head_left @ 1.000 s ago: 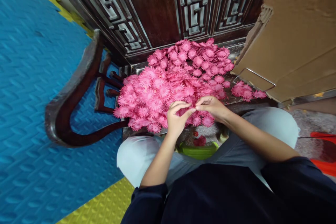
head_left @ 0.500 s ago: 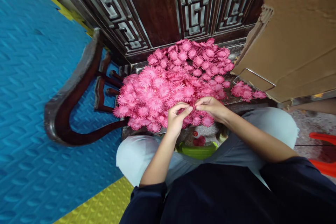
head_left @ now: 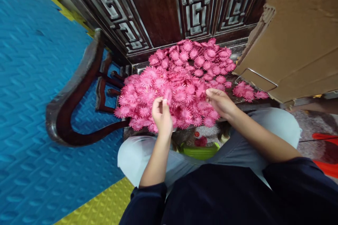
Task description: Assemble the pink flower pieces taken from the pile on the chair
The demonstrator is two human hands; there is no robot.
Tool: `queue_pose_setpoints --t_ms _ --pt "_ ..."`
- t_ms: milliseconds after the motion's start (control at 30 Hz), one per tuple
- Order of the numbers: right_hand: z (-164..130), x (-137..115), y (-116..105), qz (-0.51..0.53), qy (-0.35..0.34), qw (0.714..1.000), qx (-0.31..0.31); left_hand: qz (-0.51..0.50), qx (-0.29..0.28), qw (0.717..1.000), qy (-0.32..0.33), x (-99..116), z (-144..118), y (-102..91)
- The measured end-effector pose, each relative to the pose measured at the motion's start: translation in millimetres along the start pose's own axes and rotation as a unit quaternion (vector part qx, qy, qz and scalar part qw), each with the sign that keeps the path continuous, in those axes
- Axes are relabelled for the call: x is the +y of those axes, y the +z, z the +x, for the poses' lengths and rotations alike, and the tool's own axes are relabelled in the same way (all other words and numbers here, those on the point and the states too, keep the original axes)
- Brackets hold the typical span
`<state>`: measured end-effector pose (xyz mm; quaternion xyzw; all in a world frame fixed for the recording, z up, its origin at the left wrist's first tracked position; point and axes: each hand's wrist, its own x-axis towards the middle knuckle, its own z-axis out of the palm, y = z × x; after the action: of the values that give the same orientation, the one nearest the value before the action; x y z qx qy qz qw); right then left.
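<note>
A heap of pink fabric flowers (head_left: 182,74) covers the seat of a dark carved wooden chair (head_left: 71,91) in front of me. My left hand (head_left: 161,115) is raised over the near left part of the heap and pinches one pink flower (head_left: 168,95) between thumb and fingers. My right hand (head_left: 220,102) rests on the near right edge of the heap, fingers curled among the flowers; whether it grips one I cannot tell. My knees in pale trousers sit just under the seat's front edge.
A large cardboard box (head_left: 295,35) stands at the right against the chair. A green container (head_left: 200,151) with red bits lies between my knees. Blue and yellow foam mats (head_left: 31,95) cover the floor at the left. Something red (head_left: 326,151) lies at the far right.
My hands were together at the front middle of the heap. They have parted: the left moved left and up with a flower, the right shifted slightly up and right.
</note>
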<state>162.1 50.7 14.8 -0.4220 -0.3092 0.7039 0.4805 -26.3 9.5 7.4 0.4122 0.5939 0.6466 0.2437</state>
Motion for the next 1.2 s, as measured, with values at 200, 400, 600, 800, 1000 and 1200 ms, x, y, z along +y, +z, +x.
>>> queue_pose_setpoints --t_ms 200,400,600,800,1000,1200 --pt "-0.8 6.9 0.4 -0.021 0.018 1.0 -0.013 0.298 -0.02 0.935 0.188 -9.4 10.4 0.7" --pt "-3.5 10.3 3.4 -0.015 0.041 0.999 -0.025 0.326 -0.044 0.915 0.235 -11.6 -0.3 8.4" --pt "-6.8 10.0 8.8 -0.04 0.054 0.996 -0.051 0.202 -0.146 0.95 0.188 7.5 -19.8 14.7" --pt "-7.4 12.3 10.4 -0.061 0.072 0.994 -0.054 0.069 -0.181 0.979 0.065 9.6 -23.0 17.6" --pt "-8.8 10.6 10.8 -0.067 0.079 0.992 -0.065 0.106 -0.167 0.973 0.12 10.3 -25.8 15.5" --pt "-10.7 7.6 11.7 -0.073 0.072 0.992 -0.071 0.101 -0.186 0.971 0.113 11.3 -27.0 15.9"
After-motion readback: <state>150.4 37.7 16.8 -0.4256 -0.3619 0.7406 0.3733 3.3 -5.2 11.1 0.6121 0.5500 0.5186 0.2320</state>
